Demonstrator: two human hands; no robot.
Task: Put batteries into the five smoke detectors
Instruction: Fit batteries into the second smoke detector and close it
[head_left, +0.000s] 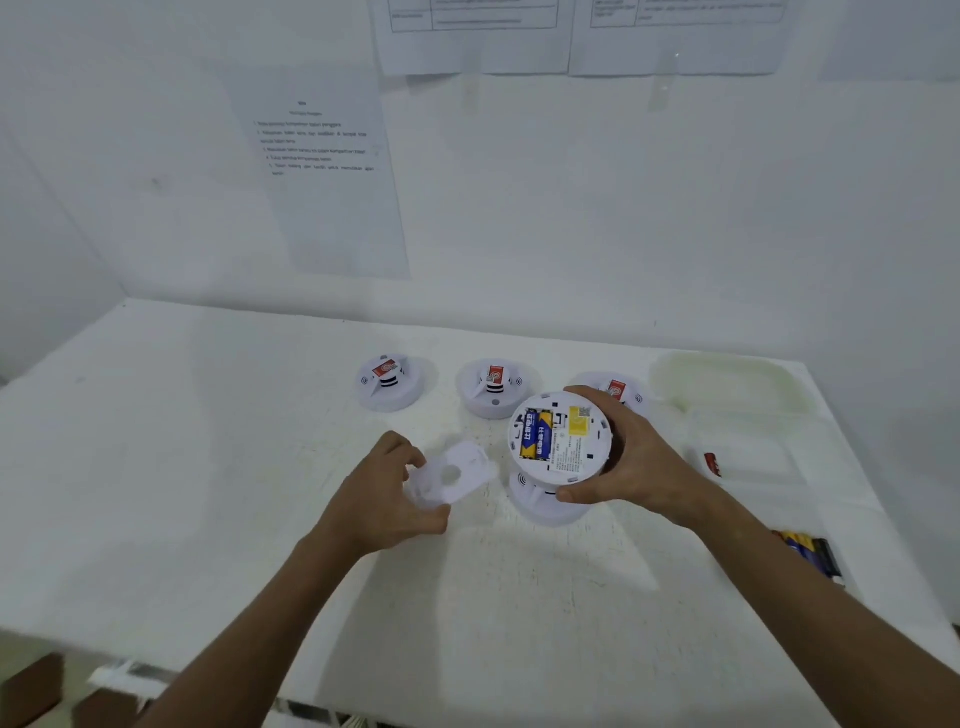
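Observation:
My right hand (631, 457) grips a round white smoke detector (563, 441) with its back turned up; two blue and yellow batteries (536, 434) lie in its compartment. My left hand (384, 493) holds a white mounting plate (451, 475) just left of it. Another detector (540, 506) sits on the table under the held one. Three more detectors stand in a row behind: the left one (390, 383), the middle one (494, 388) and the right one (618, 391), partly hidden by my right hand.
A clear plastic box (748, 452) and its pale lid (727, 382) stand at the right of the white table (208, 493). A pack of batteries (808, 553) lies near the right edge. Printed sheets hang on the wall behind.

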